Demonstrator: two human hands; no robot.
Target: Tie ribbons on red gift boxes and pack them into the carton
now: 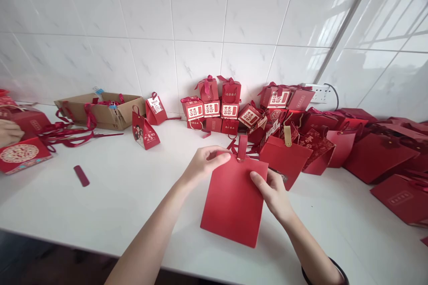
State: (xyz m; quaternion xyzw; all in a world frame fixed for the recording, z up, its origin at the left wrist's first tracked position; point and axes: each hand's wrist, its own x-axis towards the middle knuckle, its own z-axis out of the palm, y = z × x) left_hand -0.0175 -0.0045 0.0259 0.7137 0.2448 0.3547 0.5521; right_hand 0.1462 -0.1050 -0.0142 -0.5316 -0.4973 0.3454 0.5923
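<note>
Between my two hands, near the front of the white table, is a plain red gift bag (232, 205) with a dark red strap (242, 144) standing up at its top edge. My left hand (210, 160) grips the upper left corner, thumb on the near face and fingers behind. My right hand (272, 189) is closed on the right edge, its thumb pressed against the near face. The far side of the bag and most of my fingertips are hidden. Just behind my right hand stands another red gift bag (284, 158) with a gold strap.
Stacked red gift boxes (212, 109) stand against the tiled wall. Several red bags (384, 153) crowd the right side. At left are a cardboard box (130, 116) with ribbons, a loose dark red strip (81, 176), and another person's hand (10, 131) by a red box.
</note>
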